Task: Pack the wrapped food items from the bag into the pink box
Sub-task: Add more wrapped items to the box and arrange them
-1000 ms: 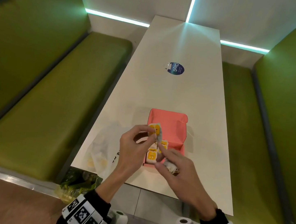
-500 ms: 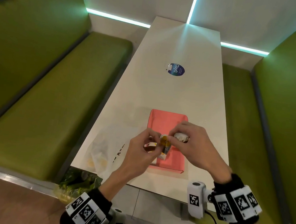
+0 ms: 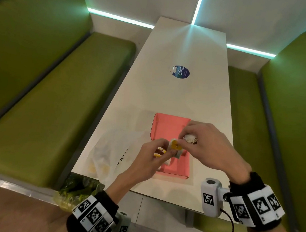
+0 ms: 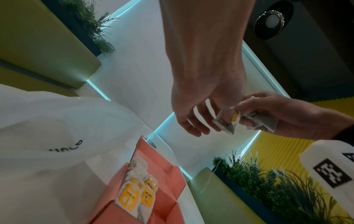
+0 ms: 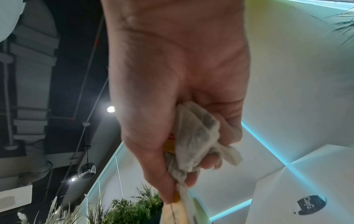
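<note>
The pink box (image 3: 168,129) lies open on the white table, and two wrapped packets with yellow labels (image 4: 137,195) lie side by side inside it. Just above the box, my left hand (image 3: 165,148) pinches a yellow-labelled wrapped packet (image 3: 176,145). My right hand (image 3: 182,141) pinches the same packet from the other side. It also keeps crumpled white packets (image 5: 195,136) curled in its palm. The translucent white bag (image 3: 112,153) lies slumped left of the box, with yellowish shapes showing through it.
A round blue sticker (image 3: 181,72) marks the table further back. Green bench seats (image 3: 38,104) flank the table on both sides. A clear bag of greens (image 3: 78,187) sits on the floor by the table's near left corner.
My right hand has swung from the near side of the box up to its right side and taken hold of the packet that my left hand holds. In the last half second little has moved.
</note>
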The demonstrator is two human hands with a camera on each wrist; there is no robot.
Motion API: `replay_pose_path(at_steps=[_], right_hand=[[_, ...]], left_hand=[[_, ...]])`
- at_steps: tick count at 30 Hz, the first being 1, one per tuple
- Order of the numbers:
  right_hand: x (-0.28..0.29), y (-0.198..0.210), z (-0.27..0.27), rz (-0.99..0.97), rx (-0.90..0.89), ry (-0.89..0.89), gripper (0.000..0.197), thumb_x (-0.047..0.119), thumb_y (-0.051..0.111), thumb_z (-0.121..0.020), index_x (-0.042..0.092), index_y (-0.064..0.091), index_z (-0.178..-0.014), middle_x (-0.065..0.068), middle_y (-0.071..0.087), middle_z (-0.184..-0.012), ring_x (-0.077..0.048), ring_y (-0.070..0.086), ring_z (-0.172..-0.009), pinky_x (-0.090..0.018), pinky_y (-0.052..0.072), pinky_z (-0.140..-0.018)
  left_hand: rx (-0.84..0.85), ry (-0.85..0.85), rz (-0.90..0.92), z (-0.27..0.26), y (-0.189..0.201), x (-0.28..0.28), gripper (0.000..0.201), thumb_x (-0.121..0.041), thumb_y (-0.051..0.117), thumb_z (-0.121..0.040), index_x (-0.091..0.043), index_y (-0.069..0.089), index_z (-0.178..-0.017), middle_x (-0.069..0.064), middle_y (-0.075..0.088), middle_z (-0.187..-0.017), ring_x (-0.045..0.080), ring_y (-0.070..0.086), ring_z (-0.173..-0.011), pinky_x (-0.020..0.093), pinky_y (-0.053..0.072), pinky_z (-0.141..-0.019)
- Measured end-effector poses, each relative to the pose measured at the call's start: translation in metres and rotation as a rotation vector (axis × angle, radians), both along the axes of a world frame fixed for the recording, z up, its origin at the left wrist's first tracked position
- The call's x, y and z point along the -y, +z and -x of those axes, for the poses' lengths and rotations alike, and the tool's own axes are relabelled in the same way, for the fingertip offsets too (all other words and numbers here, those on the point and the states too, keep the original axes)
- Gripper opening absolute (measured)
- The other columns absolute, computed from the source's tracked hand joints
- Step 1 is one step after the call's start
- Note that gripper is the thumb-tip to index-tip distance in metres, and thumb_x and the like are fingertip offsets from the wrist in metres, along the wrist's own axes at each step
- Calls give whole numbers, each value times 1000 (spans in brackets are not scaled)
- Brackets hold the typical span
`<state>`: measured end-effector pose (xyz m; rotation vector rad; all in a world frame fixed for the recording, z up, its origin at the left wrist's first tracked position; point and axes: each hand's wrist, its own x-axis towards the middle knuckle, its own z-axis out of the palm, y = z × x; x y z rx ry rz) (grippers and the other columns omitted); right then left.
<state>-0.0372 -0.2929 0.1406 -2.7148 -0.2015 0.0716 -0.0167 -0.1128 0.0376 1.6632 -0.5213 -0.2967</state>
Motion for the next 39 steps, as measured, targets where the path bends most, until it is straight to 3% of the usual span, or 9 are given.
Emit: replay_pose_path(at_steps=[5,9,11,16,18,21,27,33,39], right_hand=[[-1,-9,5,-45,-30,-3,19,54,59,-87,35,63,-85,20,56,-84,-6,55,-80,-41,51,-69],[1,-18,7,18,-39,-34,18,50,58,-91,34,64,-87,17,57,-88,-8,54,-82,-37,48,-67],[2,-28,9,82,-73,-43,17,49,56,-92,33,64,-91,17,58,-93,-10,54,-87,-36,47,-68],[7,-79,5,229,-208,-29,13,40,54,-95,34,63,-100,19,51,-95,-15,56,-96,-33,43,-69],[6,-98,0,238,-266,-9,14,41,54,-95,32,64,-101,15,55,-99,-16,57,-98,-33,44,-70],[4,-122,-9,203,-345,-3,14,42,57,-94,32,66,-97,11,63,-105,-16,58,-94,-34,46,-71],[0,-154,-27,133,-399,-55,13,41,61,-92,32,71,-94,7,63,-100,-16,55,-86,-30,41,-68],[-4,-166,-33,141,-322,-167,19,33,57,-93,30,69,-107,4,66,-116,-21,61,-104,-34,48,-80],[-7,-170,-32,187,-244,-210,20,32,53,-93,30,67,-108,4,65,-116,-23,61,-105,-36,50,-82]], left_hand=[[7,16,43,-2,-2,-1,12,-22,62,-98,-14,70,-96,0,73,-89,20,69,-87,36,54,-72],[7,34,-16,3,-10,-1,7,-23,64,-96,-20,66,-102,-3,71,-91,14,66,-83,25,51,-67],[-1,56,-108,6,-23,-4,18,-25,67,-94,-24,60,-110,-4,67,-94,12,63,-82,25,52,-68],[160,14,-566,16,-55,-16,23,-33,58,-95,-23,54,-116,-3,58,-111,1,53,-85,22,44,-72],[232,-19,-671,21,-59,-16,27,-30,59,-95,-21,55,-120,-2,59,-120,10,54,-103,29,47,-82],[314,-88,-772,26,-64,-14,31,-31,54,-98,-19,54,-127,-5,58,-130,17,48,-119,27,41,-88],[318,-157,-837,28,-69,-12,37,-29,49,-100,-24,47,-136,-5,51,-137,21,46,-124,34,45,-89],[369,-210,-905,23,-78,-7,39,-30,48,-99,-20,48,-137,1,49,-138,26,47,-124,38,46,-92],[406,-222,-928,23,-86,-3,38,-33,48,-99,-17,52,-133,3,48,-137,27,47,-124,40,47,-92]])
